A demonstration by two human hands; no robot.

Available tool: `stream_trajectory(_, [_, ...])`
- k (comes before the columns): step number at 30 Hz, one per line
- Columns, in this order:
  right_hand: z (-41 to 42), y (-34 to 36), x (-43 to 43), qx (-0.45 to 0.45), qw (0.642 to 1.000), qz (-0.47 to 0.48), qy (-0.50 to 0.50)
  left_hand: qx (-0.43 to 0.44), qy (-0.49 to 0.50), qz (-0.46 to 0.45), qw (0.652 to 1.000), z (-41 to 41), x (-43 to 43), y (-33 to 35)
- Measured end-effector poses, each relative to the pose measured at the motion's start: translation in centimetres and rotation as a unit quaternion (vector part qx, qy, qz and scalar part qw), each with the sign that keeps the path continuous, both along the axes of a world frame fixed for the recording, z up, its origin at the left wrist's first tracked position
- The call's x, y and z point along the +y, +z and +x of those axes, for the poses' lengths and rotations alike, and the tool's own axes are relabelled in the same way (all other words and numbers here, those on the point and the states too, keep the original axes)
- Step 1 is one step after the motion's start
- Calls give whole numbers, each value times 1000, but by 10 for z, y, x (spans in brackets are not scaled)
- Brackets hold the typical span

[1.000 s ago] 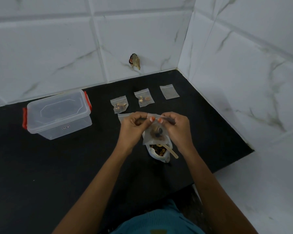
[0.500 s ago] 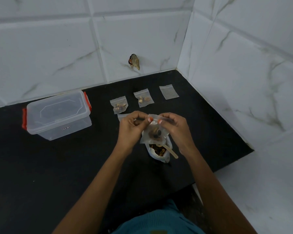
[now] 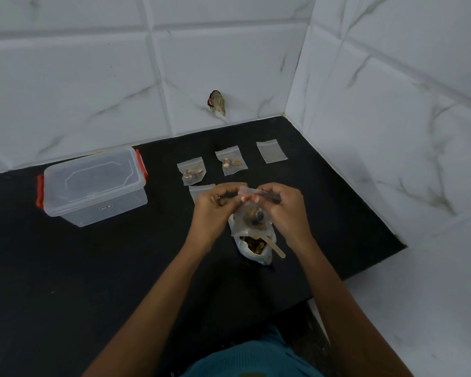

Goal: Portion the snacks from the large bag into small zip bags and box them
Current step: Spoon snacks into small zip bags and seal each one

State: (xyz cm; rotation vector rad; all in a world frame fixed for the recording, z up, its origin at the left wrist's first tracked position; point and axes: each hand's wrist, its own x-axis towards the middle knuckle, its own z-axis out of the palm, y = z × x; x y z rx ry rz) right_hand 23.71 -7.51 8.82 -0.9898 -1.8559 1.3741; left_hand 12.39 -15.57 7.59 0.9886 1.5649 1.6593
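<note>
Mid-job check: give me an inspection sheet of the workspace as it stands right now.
Surface: black counter in a wall corner.
Job's things: held zip bag with snacks; large bag open beneath, wooden stick inside; two filled zip bags; empty zip bag far right; clear box, lid on, left.
Clutter: nothing seen.
Grippers: left hand and right hand pinch the held zip bag's top.
Cables: nothing seen.
Surroundings: white tile walls; brown scrap on back wall.

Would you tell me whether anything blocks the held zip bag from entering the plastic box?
Yes: the lid sits on the plastic box, which stands to the left of the zip bag.
</note>
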Motion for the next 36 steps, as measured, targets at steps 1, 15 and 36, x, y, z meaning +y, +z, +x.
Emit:
stream_trajectory(1, [0, 1, 0, -3, 1000, -3, 12, 20, 8, 3, 1000, -1, 0, 0])
stream_trajectory(15, [6, -2, 9, -33, 999, 9, -8, -22, 19, -5, 1000, 1, 1, -2])
stream_trajectory(36, [-4, -20, 31, 47, 996, -71, -23, -26, 34, -27, 999, -8, 24, -15])
